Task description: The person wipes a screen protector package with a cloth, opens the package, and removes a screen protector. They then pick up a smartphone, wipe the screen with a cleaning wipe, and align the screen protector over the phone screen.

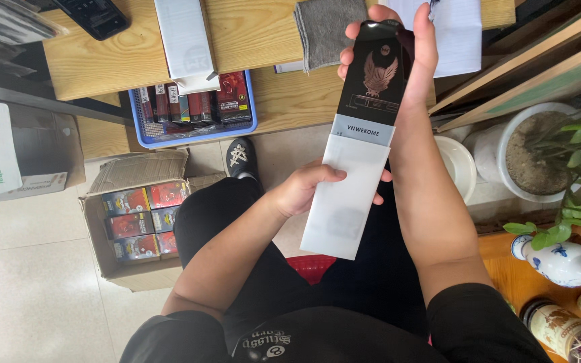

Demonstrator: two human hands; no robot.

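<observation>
Head view: you've got a long black box [376, 77] half out of its white sleeve [344, 198], or half in, can't tell which from one frame. Your right hand [405, 47] is clamped round the top end of the black box, thumb on the far edge, fingers wrapped over the near one, so it's pinching the box across its width. Your left hand [304, 188] is curled round the white sleeve near its mouth, fingers closed over the front face, thumb hidden behind. The box sits tilted, top end away from you over the wooden table [257, 33], sleeve end down over your lap. The grey band at the box's lower part is just at the sleeve mouth, so roughly the upper half of the box is exposed. My read: the step in hand is sliding box against sleeve. Whichever way it goes, the next move needs the two hands pulling along one line, sleeve kept square to the box so the thin card mouth doesn't buckle, and the left hand's squeeze kept light or it'll bind. Around you: blue tray [250, 124] of small red and black packs at the table edge, a white carton [184, 40] standing above it, grey cloth [327, 30] to its right, phone [95, 15] far left. On the floor, an open cardboard box [99, 255] with more packs, and a potted plant [539, 154] to your right
</observation>
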